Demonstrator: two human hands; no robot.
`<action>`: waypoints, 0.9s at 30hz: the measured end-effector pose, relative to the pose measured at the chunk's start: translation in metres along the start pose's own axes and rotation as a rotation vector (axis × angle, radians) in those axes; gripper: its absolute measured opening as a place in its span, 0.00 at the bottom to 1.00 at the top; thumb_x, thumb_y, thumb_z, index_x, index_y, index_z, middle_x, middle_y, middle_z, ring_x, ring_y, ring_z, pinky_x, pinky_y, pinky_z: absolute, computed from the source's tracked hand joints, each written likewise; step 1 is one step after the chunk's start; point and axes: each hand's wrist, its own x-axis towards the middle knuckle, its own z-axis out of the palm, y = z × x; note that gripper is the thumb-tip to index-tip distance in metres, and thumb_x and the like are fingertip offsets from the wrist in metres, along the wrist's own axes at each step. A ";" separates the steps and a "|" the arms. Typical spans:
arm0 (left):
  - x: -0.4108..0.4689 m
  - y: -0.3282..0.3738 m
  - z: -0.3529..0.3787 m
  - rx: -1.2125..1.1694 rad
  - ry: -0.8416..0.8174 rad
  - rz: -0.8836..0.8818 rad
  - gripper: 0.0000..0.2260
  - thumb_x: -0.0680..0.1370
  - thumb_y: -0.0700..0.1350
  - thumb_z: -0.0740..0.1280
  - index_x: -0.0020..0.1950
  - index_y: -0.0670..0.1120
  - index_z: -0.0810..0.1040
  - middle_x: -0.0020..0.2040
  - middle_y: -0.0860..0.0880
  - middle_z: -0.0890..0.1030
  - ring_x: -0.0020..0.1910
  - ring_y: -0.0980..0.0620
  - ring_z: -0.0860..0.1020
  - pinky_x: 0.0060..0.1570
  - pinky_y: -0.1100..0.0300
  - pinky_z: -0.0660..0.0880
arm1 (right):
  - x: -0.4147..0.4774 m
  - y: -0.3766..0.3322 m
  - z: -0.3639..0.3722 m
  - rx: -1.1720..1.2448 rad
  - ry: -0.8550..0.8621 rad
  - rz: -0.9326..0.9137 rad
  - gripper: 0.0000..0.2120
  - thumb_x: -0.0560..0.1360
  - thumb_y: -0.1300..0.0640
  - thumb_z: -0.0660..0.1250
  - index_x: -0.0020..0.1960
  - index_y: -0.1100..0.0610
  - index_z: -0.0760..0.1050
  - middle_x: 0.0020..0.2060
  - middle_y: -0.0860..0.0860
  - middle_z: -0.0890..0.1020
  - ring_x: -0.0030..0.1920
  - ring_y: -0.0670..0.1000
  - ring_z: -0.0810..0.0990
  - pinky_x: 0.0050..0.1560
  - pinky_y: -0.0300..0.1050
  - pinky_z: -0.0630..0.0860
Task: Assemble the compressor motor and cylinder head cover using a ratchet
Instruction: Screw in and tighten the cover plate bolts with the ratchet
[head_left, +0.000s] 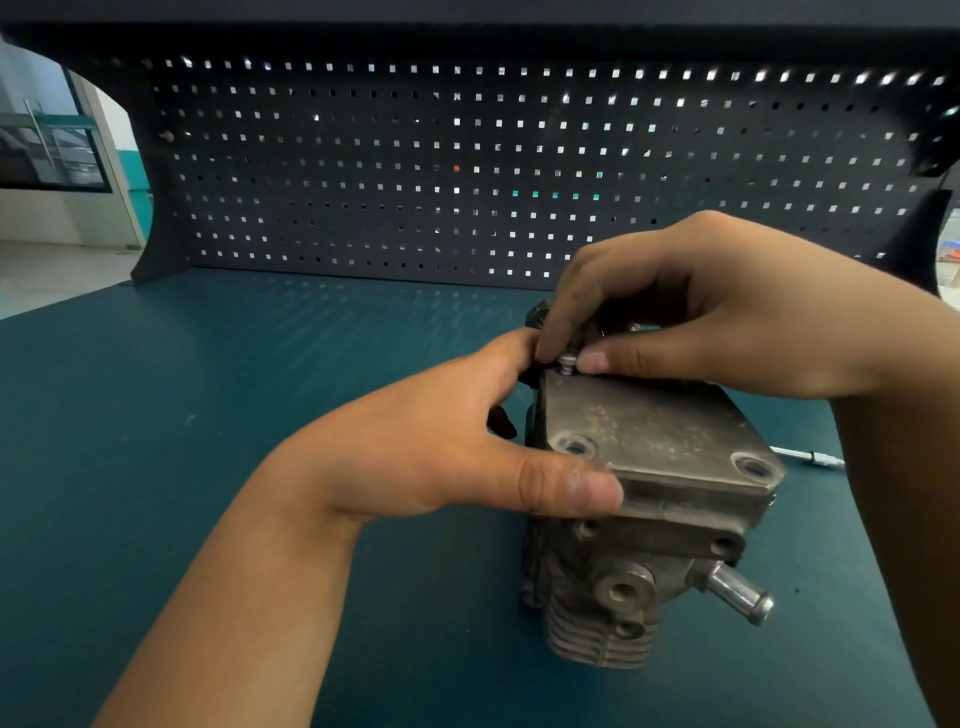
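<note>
1. right hand (701, 306) pinches bolt (566, 362); bolt stands upright, long axis vertical, at cylinder head cover (654, 436) 11 o'clock corner hole
2. left hand (441, 441) grips cover's 9 o'clock edge
3. ratchet (810, 458) lies at 3 o'clock; right hand nearer

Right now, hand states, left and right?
Left hand: grips the cylinder head cover by its edge.
Right hand: pinches a bolt at the cover's far corner.
</note>
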 end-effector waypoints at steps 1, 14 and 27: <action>0.000 0.000 0.000 -0.003 -0.003 0.000 0.49 0.54 0.68 0.75 0.70 0.51 0.65 0.67 0.54 0.74 0.67 0.53 0.72 0.66 0.46 0.67 | 0.000 -0.001 0.000 0.007 -0.002 0.003 0.07 0.72 0.59 0.71 0.48 0.50 0.81 0.44 0.48 0.83 0.47 0.48 0.82 0.50 0.52 0.78; 0.000 -0.002 0.000 -0.022 -0.007 0.003 0.47 0.54 0.67 0.75 0.69 0.52 0.66 0.65 0.55 0.75 0.66 0.54 0.73 0.64 0.48 0.69 | 0.001 -0.004 0.003 0.060 0.034 -0.010 0.06 0.70 0.62 0.71 0.46 0.55 0.80 0.41 0.45 0.83 0.43 0.43 0.82 0.45 0.34 0.77; 0.000 -0.001 0.000 0.009 -0.003 0.000 0.47 0.55 0.67 0.75 0.69 0.52 0.66 0.65 0.55 0.75 0.66 0.54 0.72 0.65 0.47 0.68 | 0.002 -0.002 0.002 -0.019 0.077 0.025 0.10 0.69 0.48 0.69 0.48 0.50 0.81 0.41 0.44 0.82 0.44 0.45 0.81 0.44 0.41 0.77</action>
